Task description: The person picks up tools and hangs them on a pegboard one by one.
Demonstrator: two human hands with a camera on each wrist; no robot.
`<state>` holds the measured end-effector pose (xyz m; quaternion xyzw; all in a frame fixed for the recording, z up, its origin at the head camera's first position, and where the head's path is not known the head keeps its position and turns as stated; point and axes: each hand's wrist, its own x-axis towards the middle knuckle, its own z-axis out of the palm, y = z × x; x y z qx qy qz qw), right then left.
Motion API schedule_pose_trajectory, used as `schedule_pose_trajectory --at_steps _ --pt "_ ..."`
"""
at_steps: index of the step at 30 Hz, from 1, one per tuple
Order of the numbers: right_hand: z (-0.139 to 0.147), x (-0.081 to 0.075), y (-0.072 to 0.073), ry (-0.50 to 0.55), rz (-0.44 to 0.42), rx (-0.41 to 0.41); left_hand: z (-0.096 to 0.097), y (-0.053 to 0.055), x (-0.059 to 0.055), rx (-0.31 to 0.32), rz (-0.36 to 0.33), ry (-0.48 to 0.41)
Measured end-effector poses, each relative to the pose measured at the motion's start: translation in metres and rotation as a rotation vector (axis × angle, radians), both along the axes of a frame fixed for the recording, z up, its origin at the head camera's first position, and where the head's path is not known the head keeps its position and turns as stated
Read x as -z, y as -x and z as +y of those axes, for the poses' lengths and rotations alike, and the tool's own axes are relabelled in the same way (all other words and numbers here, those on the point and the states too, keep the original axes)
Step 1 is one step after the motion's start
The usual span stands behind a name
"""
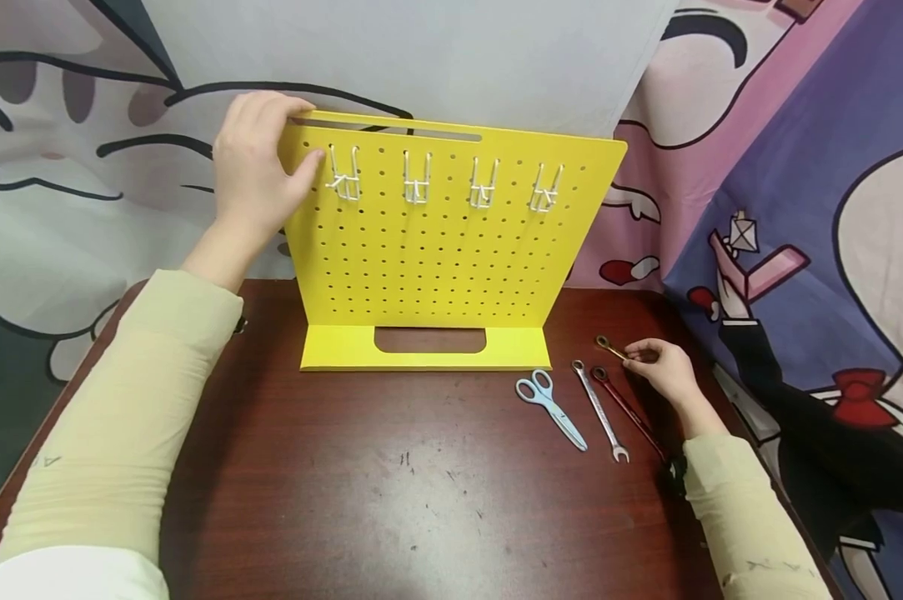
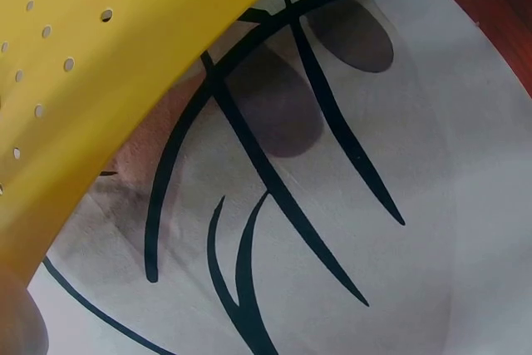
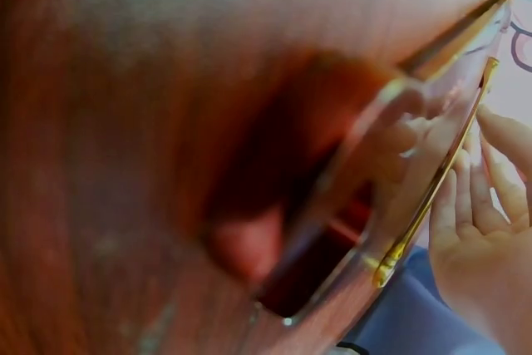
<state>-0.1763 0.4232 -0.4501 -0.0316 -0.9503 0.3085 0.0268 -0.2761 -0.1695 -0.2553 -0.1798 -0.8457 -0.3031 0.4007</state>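
My left hand (image 1: 252,158) grips the upper left corner of a yellow pegboard (image 1: 436,229), fingers at its top edge and thumb on the front face. Part of that thumb shows at the lower left of the left wrist view, beside the board's edge. On the right side of the table, my right hand (image 1: 664,371) pinches a gold-coloured wrench (image 3: 442,179) with its fingertips; the ring end points away to the left. Close by lie a dark red wrench (image 1: 631,413) and a silver wrench (image 1: 599,408). Light blue scissors (image 1: 552,410) rest left of those.
Several white wire hooks (image 1: 483,185) hang in a row high on the pegboard, which stands on its slotted base (image 1: 338,348) at the back of the dark wooden table (image 1: 391,500). Cartoon-printed cloth (image 1: 789,208) surrounds the table behind and to the right.
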Motion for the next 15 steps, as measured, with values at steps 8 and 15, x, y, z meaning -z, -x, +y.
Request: schedule_pose_trajectory --at_steps 8,15 --pt "0.0010 0.0039 0.0035 -0.001 -0.008 0.002 -0.0003 -0.0017 -0.0009 -0.004 -0.005 0.004" --pt "-0.0023 0.0036 0.0020 -0.024 -0.002 -0.013 0.0010 -0.0015 -0.0012 -0.006 -0.010 0.007"
